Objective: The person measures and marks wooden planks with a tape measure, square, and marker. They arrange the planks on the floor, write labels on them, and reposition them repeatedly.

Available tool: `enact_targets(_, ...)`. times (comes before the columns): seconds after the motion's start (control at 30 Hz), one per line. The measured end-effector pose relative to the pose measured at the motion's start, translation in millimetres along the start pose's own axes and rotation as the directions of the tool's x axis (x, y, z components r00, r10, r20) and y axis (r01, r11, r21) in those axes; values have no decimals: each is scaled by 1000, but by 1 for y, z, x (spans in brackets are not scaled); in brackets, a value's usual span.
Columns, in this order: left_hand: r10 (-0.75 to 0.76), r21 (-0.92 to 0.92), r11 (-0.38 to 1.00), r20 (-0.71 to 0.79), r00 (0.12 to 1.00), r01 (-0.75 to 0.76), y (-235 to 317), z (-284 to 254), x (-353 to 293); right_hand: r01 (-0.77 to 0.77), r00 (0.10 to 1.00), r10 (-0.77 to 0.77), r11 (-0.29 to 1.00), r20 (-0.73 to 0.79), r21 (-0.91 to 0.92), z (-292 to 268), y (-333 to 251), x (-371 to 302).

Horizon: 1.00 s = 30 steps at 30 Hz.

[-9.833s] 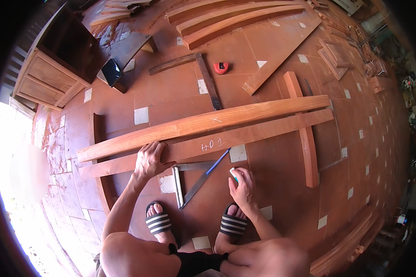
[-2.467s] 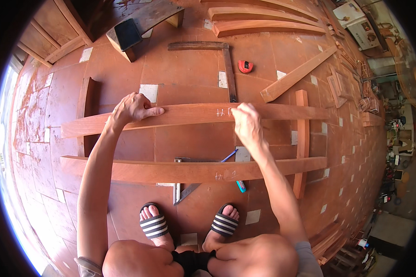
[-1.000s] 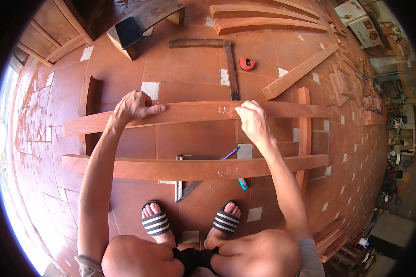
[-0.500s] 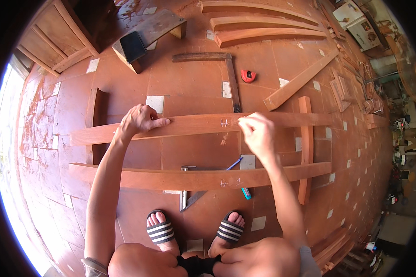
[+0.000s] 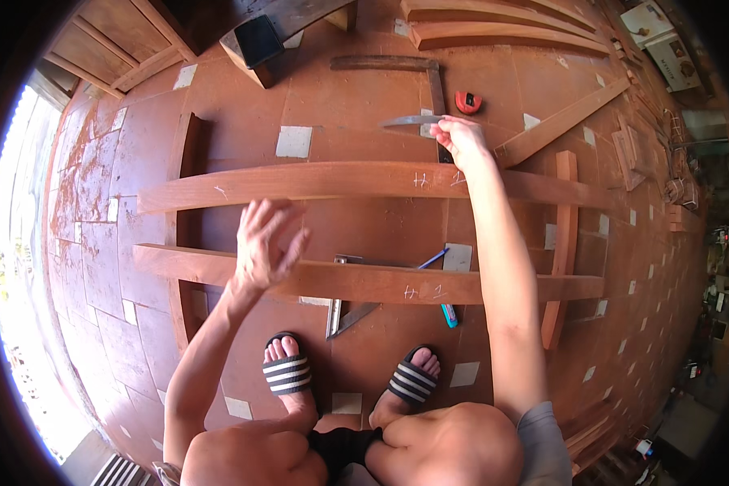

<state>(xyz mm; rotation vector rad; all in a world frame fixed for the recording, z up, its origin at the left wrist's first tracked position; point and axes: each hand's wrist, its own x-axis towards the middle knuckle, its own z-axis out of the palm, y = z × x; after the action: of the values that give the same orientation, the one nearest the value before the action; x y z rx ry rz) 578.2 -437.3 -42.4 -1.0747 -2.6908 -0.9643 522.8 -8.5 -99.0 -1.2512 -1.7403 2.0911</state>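
Note:
Two long reddish wooden beams lie crosswise before me, a far beam [image 5: 324, 180] and a near beam [image 5: 364, 280], both with white marks. My right hand [image 5: 463, 139] is beyond the far beam, its fingers closed on a thin grey metal strip [image 5: 413, 121] that points left; its exact kind is unclear. Spread fingers show on my left hand [image 5: 269, 241], which holds nothing and is over the gap between the beams, its wrist above the near one. A dark wooden L-shaped square [image 5: 385, 62] lies past the far beam, partly hidden by my right hand.
Cross timbers support the beams at left [image 5: 188, 154] and right [image 5: 566, 215]. Around the near beam are a metal square [image 5: 333, 317], a blue pen [image 5: 433, 257] and a turquoise tool [image 5: 449, 315]. Beyond lie a red tape measure [image 5: 467, 102], a slanted board [image 5: 567, 121] and curved timbers [image 5: 502, 34].
Both hands have left the far beam. My left hand has come nearer and opened; my right has reached farther away, with the metal strip now visible in it. The whole view has shifted.

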Motion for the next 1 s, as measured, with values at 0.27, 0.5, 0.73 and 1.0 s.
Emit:
enact_targets(0.27,339,-326,921,393,855,-215,77,41,-137,333,843,-190,919,504,-210,-82,-17,-203)
enact_targets(0.5,401,-435,877,427,810,-204,86,68,-149,372,883,-351,120,311,-921,-122,126,-365)
enact_targets(0.73,454,-454,832,227,862,-318,106,91,-125,418,854,-425,213,301,-883,-142,175,-353)
enact_targets(1.0,308,-614,790,375,874,-15,133,76,-113,298,856,1,816,517,-495,-119,113,-376)
